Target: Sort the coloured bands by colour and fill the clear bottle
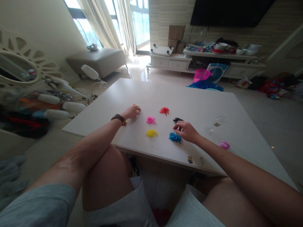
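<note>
A grey fabric sleeve (44, 205) lies nearest, before a flat white table (104, 101). On it stands a small clear glass jar (221, 120), contents too small to tell. Thin, glossy strands form red (164, 110), pink (151, 120), yellow (151, 133), black (177, 120) and blue piles (175, 137). The right hand (187, 130), fingertips drawn close, is beside the black and blue; the left hand (132, 112) curls near red-and-yellow bits (136, 105). Whether either grips anything, I cannot tell.
</note>
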`<control>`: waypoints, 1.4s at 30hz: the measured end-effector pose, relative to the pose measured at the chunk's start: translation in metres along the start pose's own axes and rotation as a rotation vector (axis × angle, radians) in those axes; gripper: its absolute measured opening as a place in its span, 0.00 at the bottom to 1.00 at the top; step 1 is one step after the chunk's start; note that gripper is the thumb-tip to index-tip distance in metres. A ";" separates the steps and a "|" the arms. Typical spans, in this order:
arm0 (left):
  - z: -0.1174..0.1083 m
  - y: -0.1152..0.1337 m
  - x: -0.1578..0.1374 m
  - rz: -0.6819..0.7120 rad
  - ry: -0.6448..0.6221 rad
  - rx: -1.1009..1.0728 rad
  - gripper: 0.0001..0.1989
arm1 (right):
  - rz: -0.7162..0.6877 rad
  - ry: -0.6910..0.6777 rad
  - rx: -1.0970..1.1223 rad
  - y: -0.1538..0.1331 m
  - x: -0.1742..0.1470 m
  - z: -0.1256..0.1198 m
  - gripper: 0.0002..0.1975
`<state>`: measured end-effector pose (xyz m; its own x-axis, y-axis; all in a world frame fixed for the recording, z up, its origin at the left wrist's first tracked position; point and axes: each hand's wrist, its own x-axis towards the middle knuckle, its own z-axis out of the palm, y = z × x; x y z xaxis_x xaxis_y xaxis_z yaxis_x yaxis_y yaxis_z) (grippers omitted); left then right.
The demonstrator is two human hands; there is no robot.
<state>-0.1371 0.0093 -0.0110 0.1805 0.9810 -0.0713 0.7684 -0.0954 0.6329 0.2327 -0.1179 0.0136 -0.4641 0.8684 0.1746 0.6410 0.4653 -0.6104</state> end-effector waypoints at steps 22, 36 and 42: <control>0.001 0.001 -0.001 0.004 -0.060 0.013 0.12 | 0.000 -0.009 0.008 0.000 0.000 0.001 0.07; 0.000 0.008 -0.003 -0.012 -0.032 0.067 0.13 | 0.007 0.033 0.006 -0.003 0.002 -0.007 0.07; -0.007 0.019 -0.010 -0.061 -0.015 0.056 0.12 | -0.012 0.064 -0.025 -0.008 0.002 -0.016 0.06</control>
<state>-0.1285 -0.0015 0.0068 0.1414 0.9827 -0.1200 0.8114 -0.0456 0.5827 0.2363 -0.1168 0.0307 -0.4326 0.8714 0.2315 0.6512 0.4795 -0.5882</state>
